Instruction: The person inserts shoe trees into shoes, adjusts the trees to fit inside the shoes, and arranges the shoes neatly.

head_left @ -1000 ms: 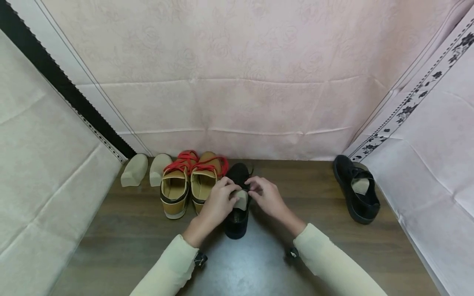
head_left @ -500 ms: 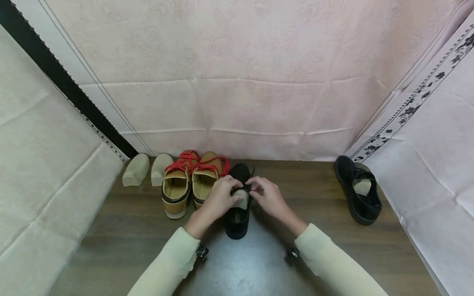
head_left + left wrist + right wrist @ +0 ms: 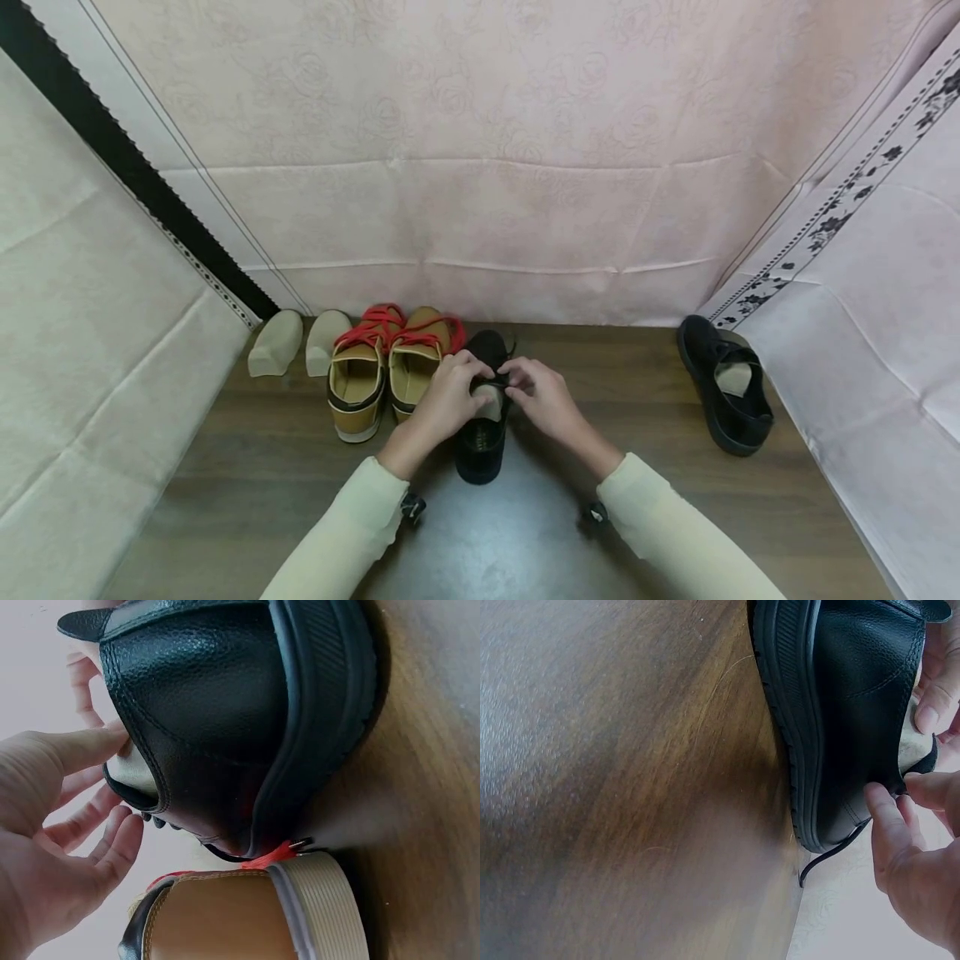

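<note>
A black leather shoe (image 3: 480,460) stands on the floor in front of me, its toe away from me. A pale beige insert (image 3: 491,406) shows in its opening. Over the lacing both hands meet. My left hand (image 3: 447,394) bends its fingers at the black shoelace (image 3: 829,859), the thumb against the insert; the grip itself is mostly hidden. On the other side my right hand (image 3: 543,400) pinches the lace at the shoe's eyelet edge with thumb and finger. A loose lace end hangs down beside the toe in the right wrist view.
Two tan shoes (image 3: 356,417) with red laces (image 3: 429,333) stand just left of the black shoe. Farther left are two pale beige inserts (image 3: 274,343). Another black shoe (image 3: 722,392) with an insert stands far right. Patterned cloth (image 3: 480,208) hangs behind the wooden floor (image 3: 615,367).
My left hand has shifted slightly to the right at the lacing. The right hand stays nearly still, and the shoes have kept their places.
</note>
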`<act>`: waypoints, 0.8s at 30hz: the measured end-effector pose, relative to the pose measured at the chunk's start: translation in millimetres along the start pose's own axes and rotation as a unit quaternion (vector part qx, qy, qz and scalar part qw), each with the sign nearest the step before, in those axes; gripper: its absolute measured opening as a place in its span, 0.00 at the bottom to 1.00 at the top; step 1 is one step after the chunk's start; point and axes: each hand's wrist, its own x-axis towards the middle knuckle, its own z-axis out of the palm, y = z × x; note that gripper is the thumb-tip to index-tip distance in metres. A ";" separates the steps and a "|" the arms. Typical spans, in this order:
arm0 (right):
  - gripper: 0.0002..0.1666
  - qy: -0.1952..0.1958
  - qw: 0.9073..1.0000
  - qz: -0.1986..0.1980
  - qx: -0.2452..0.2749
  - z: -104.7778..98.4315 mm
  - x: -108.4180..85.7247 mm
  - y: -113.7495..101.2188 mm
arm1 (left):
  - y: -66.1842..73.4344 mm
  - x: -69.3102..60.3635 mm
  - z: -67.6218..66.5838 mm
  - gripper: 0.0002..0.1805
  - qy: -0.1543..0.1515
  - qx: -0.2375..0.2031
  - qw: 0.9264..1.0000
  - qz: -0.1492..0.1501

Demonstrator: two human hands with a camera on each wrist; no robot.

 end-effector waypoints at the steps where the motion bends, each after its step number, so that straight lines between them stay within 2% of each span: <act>1: 0.19 -0.001 1.000 0.001 -0.001 -0.2 0.0 0.0 | -0.4 0.6 0.1 0.15 0.003 0.003 1.000 0.003; 6: 0.19 0.003 1.000 -0.003 -0.003 -0.7 -0.5 -0.9 | -4.3 2.7 2.2 0.13 0.016 0.018 1.000 0.019; 24: 0.18 0.000 1.000 -0.003 -0.004 0.2 -0.7 2.0 | -12.3 5.6 8.5 0.13 0.017 0.022 1.000 0.012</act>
